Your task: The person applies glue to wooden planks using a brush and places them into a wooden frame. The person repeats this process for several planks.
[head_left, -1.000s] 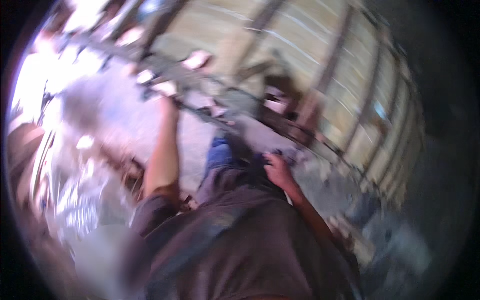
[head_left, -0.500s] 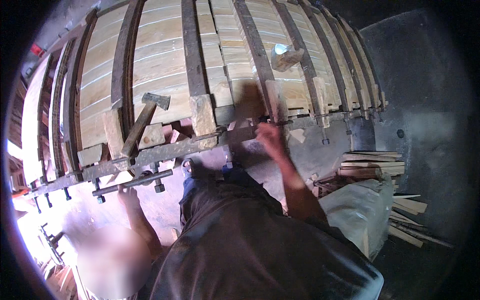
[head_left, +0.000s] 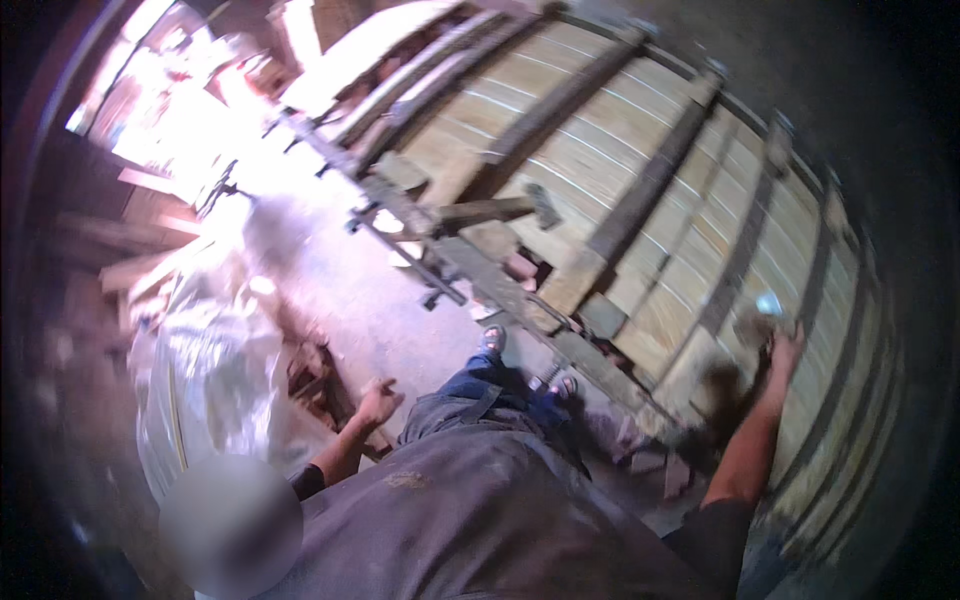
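My right hand point(head_left: 788, 347) is at the right, over the board panel point(head_left: 590, 140), against a small wooden block point(head_left: 752, 328). Beside the block shows a pale bluish-white thing point(head_left: 768, 303) whose kind I cannot make out. Blur hides whether my right fingers close round the block. My left hand point(head_left: 379, 402) hangs empty, fingers loosely apart, between my body and a plastic-wrapped bundle. A hammer point(head_left: 500, 212) with a wooden handle lies on the panel's near edge, its metal head on the boards.
Dark clamp bars point(head_left: 655, 190) cross the panel, with wooden wedge blocks point(head_left: 575, 280) at their near ends. Threaded bolts and a rod point(head_left: 440, 283) stick out from the frame's edge. A plastic-wrapped bundle point(head_left: 215, 375) and wood offcuts point(head_left: 315, 375) stand at left.
The view has swung left and tilted. My left hand has come away from the rod at the frame edge. My right hand has moved from the edge up to the wooden block.
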